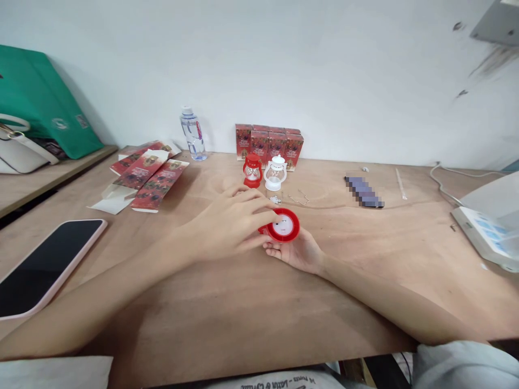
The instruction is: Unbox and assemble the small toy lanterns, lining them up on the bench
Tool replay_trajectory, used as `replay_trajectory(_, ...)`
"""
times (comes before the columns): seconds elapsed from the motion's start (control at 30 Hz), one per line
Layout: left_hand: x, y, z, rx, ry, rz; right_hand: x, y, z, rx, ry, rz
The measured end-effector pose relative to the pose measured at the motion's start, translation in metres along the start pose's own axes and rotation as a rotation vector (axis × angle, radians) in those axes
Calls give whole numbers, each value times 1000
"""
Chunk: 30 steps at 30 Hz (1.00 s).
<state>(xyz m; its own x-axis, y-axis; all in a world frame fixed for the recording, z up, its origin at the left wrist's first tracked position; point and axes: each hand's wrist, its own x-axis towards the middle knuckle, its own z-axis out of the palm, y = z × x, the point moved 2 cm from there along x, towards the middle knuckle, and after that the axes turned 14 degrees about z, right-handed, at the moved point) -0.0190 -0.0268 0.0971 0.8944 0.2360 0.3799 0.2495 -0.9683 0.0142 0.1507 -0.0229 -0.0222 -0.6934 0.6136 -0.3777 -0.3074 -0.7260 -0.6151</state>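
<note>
Centrally, above the wooden table, your right hand gripped a red miniature lantern from below, its round base and white disc turned toward you. Your left hand was outstretched beside it, one fingertip at the disc; whether this hand also gripped could not be told. Beyond, an upright red lantern and a white lantern stood before printed red boxes.

I count one bottle; right of it, two upright lanterns, two hands, one round red object; left of it, two bags, one phone.
</note>
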Motion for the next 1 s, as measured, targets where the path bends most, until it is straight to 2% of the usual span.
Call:
replay_trajectory(0.2,5,7,6,-32,14,-13,0,0,0,-5,72,-88)
replay_trajectory(0.4,4,5,19,-20,98,-13,3,-1,0,-78,21,-126)
replay_trajectory(0.67,4,3,25,-62,188,-24,6,1,-6,-66,6,-130)
replay_trajectory(0.77,4,2,26,-63,189,-30,6,1,-6,-61,-7,-140)
replay_trajectory(0.87,5,3,25,-26,175,-25,6,0,-5,-79,34,-133)
replay_trajectory(1.0,6,8,26,112,163,28,4,-1,-3,-32,22,-106)
